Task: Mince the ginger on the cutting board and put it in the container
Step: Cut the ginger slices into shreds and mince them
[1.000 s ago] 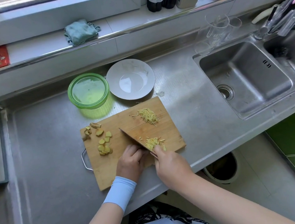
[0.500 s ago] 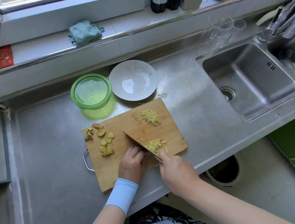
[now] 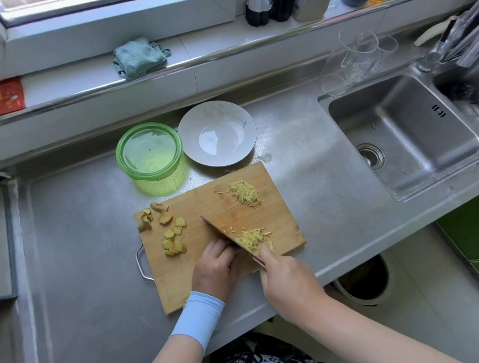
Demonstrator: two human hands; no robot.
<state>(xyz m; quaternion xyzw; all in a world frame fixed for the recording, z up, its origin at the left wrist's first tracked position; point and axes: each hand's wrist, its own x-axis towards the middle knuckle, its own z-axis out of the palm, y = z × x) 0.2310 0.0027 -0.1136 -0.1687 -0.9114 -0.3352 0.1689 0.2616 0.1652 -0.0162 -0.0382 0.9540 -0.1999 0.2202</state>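
Countertop of brushed steel (image 3: 81, 231) runs below a white window sill, and we read it from the left. On the sill sit a small red packet (image 3: 7, 95) and a crumpled teal cloth (image 3: 140, 57). Below them, at the back of the counter, stands the round green plastic container (image 3: 150, 151), with a shallow grey plate (image 3: 217, 132) just beside it on the right.

In front of these lies the rectangular wooden cutting board (image 3: 204, 203), a metal loop handle at its left edge. On its left part we see knobbly ginger ends (image 3: 149, 218) and, nearer to us, a cluster of yellow ginger slices (image 3: 174, 237), well apart from both hands.

The left hand (image 3: 217, 270), with a pale blue sleeve at the wrist, rests on the board with fingers curled under and knuckles against the flat of the blade. Whether it pins any ginger beneath we cannot tell. The broad-bladed kitchen knife (image 3: 222, 232) slants across the board, tip pointing away and left.

Just to the right of the blade, touching it, lies a pile of shredded ginger (image 3: 252, 237), directly ahead of the right hand (image 3: 286, 281), which is wrapped around the knife handle. A second heap of ginger shreds (image 3: 245, 192) sits near the board's far right corner, clear of both hands.

Further right come clear glasses (image 3: 359, 58) and a double stainless sink (image 3: 401, 131). A round bin (image 3: 362, 281) stands on the floor below the counter edge.
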